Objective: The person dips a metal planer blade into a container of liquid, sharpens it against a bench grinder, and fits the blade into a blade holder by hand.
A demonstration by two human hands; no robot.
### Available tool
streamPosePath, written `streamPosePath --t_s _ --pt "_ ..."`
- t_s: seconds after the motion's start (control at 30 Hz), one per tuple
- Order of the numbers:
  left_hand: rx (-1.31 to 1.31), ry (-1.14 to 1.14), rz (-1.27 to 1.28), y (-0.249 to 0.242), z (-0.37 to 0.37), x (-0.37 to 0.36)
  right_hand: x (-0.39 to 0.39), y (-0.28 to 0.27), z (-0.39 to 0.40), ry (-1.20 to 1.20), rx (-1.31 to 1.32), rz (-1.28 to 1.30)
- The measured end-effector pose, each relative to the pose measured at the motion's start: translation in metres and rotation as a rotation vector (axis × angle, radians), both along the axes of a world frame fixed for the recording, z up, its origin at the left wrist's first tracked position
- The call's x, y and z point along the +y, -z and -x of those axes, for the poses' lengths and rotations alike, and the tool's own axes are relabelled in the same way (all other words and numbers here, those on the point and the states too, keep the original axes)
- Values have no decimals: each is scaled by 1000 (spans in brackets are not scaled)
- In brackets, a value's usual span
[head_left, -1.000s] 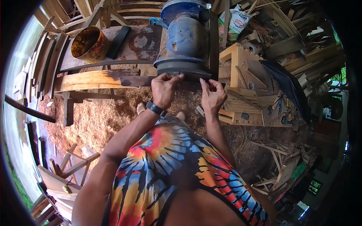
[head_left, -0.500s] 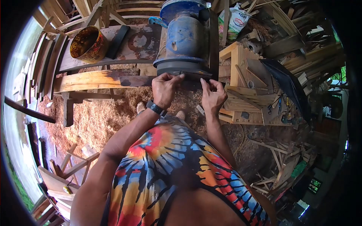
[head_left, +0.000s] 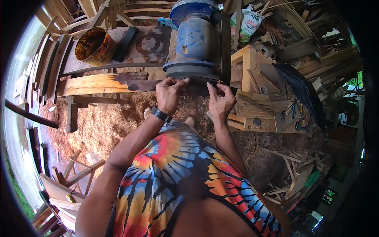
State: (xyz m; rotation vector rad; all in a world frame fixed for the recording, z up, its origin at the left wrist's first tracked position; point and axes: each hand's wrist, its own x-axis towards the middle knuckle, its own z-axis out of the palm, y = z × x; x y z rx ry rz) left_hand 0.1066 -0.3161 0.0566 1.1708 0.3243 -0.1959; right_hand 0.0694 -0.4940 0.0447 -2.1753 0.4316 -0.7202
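Observation:
In front of me stands a blue bench grinder (head_left: 195, 41), its grey grinding wheel (head_left: 191, 71) facing me. A thin, dark flat strip (head_left: 200, 80) lies crosswise against the near side of that wheel. My left hand (head_left: 169, 94) wears a watch and pinches the strip's left end between thumb and fingers. At the other end my right hand (head_left: 222, 98) grips it the same way, fingers curled and thumb pointing up. Dark surroundings blend with the strip's lower edge.
A stained bucket (head_left: 94, 46) sits on the plank bench at left, beside a dark block (head_left: 125, 44). A partly darkened board (head_left: 94, 84) runs below it. To the right are a wooden crate (head_left: 252, 114) and a black umbrella (head_left: 302, 89). Wood shavings (head_left: 106, 114) cover the floor.
Both hands have shifted slightly left along the wheel, still pinching the strip. A bright glint along the strip's edge has faded.

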Motion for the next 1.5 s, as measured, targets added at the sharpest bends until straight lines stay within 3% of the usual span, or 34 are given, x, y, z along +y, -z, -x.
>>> streamPosePath --t_s 0.97,1.5 --pt "-24 -89 -59 6 1 31 34 -15 -7 -63 -157 187" --pt "-47 -140 -22 15 -1 47 47 -14 -12 -99 -167 149"
